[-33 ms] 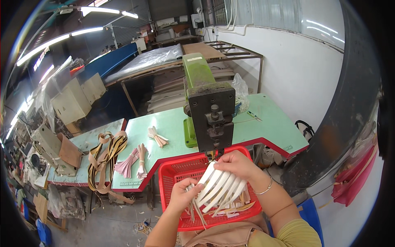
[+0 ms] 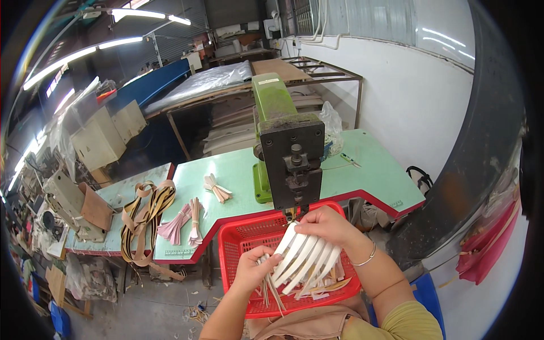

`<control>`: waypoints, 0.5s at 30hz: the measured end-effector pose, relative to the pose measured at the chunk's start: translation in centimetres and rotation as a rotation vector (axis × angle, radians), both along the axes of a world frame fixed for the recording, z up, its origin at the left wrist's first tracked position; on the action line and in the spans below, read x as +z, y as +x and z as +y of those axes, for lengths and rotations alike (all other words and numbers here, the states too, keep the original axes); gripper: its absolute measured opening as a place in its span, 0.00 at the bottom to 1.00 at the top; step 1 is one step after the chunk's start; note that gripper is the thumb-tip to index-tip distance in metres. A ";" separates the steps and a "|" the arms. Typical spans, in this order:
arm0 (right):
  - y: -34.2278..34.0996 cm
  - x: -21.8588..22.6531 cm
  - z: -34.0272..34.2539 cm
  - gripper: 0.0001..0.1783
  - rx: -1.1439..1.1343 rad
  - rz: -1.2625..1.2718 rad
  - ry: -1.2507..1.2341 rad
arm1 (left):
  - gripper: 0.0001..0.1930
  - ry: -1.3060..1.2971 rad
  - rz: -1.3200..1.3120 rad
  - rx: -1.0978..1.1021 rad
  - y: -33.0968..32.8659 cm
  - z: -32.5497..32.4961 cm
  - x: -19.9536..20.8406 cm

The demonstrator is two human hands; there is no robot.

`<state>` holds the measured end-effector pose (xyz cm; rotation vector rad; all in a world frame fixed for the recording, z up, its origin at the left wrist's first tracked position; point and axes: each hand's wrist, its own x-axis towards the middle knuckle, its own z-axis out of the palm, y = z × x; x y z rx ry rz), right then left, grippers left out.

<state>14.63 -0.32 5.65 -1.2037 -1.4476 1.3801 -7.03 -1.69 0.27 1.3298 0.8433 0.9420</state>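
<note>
Several white strips (image 2: pixel 306 258) fan out between my hands, their upper ends close under the black head of a green sewing-type machine (image 2: pixel 292 153). My right hand (image 2: pixel 324 225) is closed on those upper ends, thumb and fingers pinching them beside the machine's foot. To the lower left, my left hand (image 2: pixel 255 267) grips narrow pale strips (image 2: pixel 273 289) that hang below its fingers, and its thumb touches the edge of the white ones. Beneath both hands sits a red plastic basket (image 2: pixel 226 266) with loose cream and tan strips inside.
On the green table (image 2: pixel 238 164) lie bundles of pink strips (image 2: pixel 175 224) and cream strips (image 2: pixel 217 188). Striped webbing (image 2: pixel 144 221) hangs over the left edge. A small green-handled tool (image 2: pixel 350 160) rests right of the machine. A dark column (image 2: pixel 442 218) stands at right.
</note>
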 end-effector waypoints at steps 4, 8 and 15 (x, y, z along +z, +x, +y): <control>0.8 2.0 0.9 0.15 0.088 -0.286 0.077 | 0.07 0.011 0.010 -0.091 0.2 1.1 0.1; 1.9 0.4 3.1 0.22 0.133 -0.458 0.106 | 0.07 0.050 0.033 -0.052 2.6 3.3 2.6; 2.1 -1.3 4.0 0.23 0.181 -0.326 0.231 | 0.08 0.004 -0.070 0.031 4.3 3.0 1.7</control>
